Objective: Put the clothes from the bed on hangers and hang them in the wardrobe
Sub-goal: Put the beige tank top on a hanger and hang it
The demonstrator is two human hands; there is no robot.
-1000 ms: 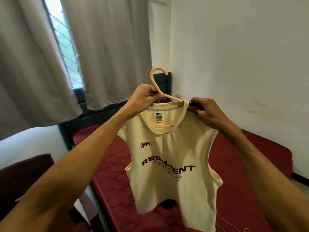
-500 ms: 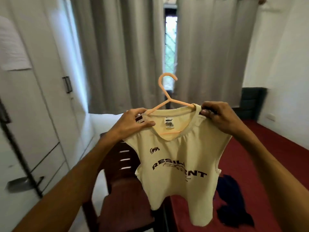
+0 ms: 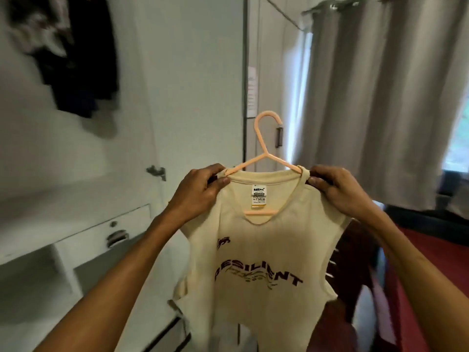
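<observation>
A cream sleeveless shirt (image 3: 256, 250) with dark "RESILIENT" print hangs on a peach plastic hanger (image 3: 264, 148), whose hook stands upright above the collar. My left hand (image 3: 200, 191) pinches the shirt's left shoulder over the hanger arm. My right hand (image 3: 332, 189) grips the right shoulder the same way. I hold the shirt up at chest height in front of the white wardrobe (image 3: 177, 85). Dark clothes (image 3: 76, 54) hang inside the wardrobe at the upper left, blurred.
A white wardrobe drawer with a metal handle (image 3: 116, 237) sits at the lower left. Grey curtains (image 3: 380, 97) cover the window on the right. The red bed (image 3: 431, 262) lies at the lower right, with a dark wooden chair (image 3: 347, 288) behind the shirt.
My view has swung left from the bed and curtains to the wardrobe. Both hands keep the same hold on the shirt's shoulders and hanger.
</observation>
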